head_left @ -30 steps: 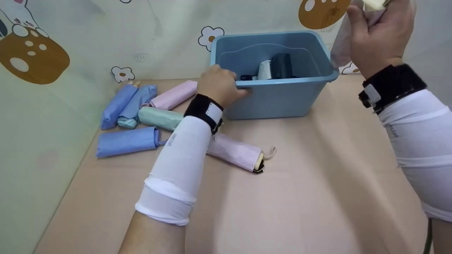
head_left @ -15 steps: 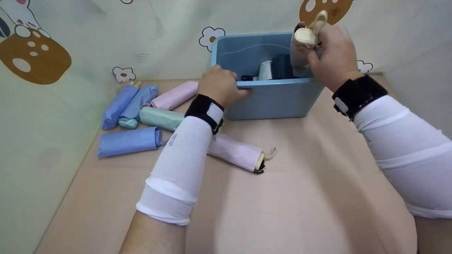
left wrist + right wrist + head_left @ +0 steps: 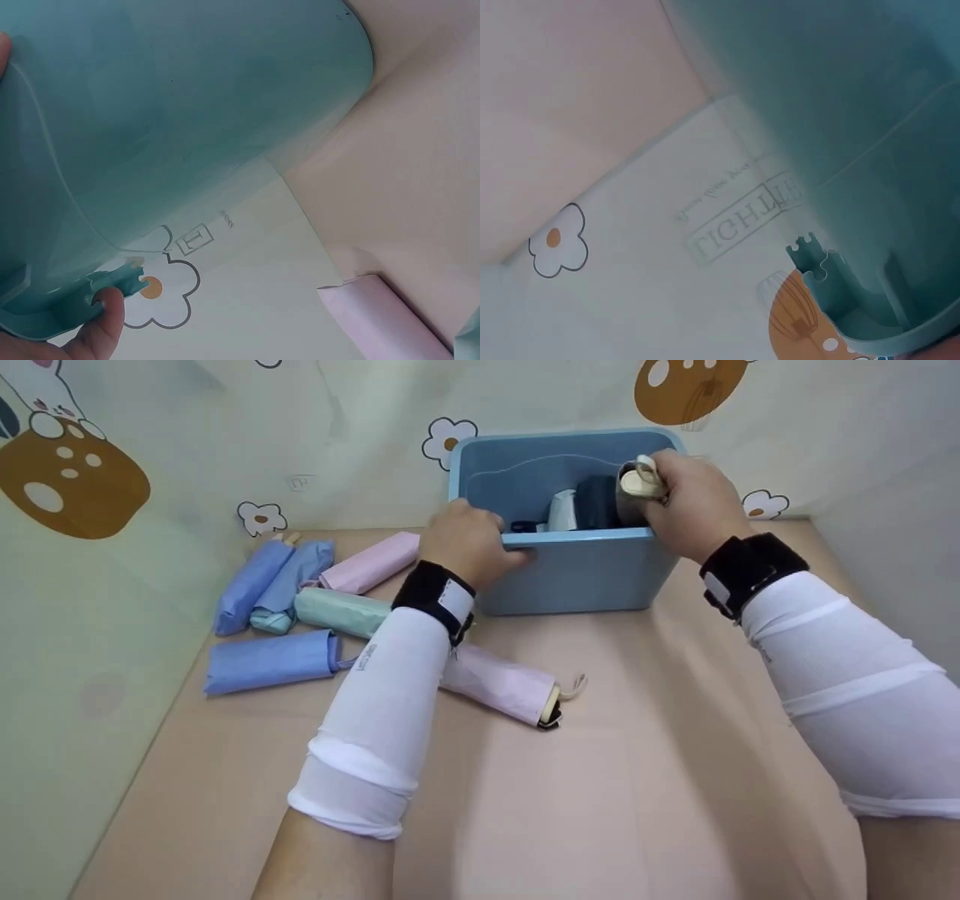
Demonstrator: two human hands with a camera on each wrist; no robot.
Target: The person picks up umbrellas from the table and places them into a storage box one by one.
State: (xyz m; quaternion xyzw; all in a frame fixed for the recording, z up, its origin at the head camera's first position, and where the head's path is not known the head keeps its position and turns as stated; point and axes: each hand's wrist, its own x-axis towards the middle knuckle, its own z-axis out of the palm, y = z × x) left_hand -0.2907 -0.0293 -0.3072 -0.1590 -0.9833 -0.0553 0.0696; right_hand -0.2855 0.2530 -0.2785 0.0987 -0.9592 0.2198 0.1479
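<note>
A light blue plastic bin [image 3: 577, 577] stands against the back wall. My left hand [image 3: 465, 544] grips its front left corner, the thumb outside below the rim; in the left wrist view, fingertips [image 3: 101, 322] curl over the rim. At the bin's right end, my right hand [image 3: 697, 502] holds a folded umbrella [image 3: 639, 486] upright, its cream handle end and loop on top and its lower part down inside the bin. Beside it inside are a dark folded bundle [image 3: 598, 502] and a whitish one [image 3: 562, 510]. The right wrist view shows mostly the bin's outer wall [image 3: 870, 150].
Left of the bin lie several folded umbrellas in sleeves: blue [image 3: 271, 661], another blue [image 3: 251, 585], green [image 3: 341, 611] and pink [image 3: 371, 562]. A pale pink one [image 3: 502, 682] lies partly under my left forearm. A patterned wall covering [image 3: 337, 450] rises behind.
My right hand has brought the umbrella from the upper right over to the bin and down into its right end. The left hand has stayed on the rim.
</note>
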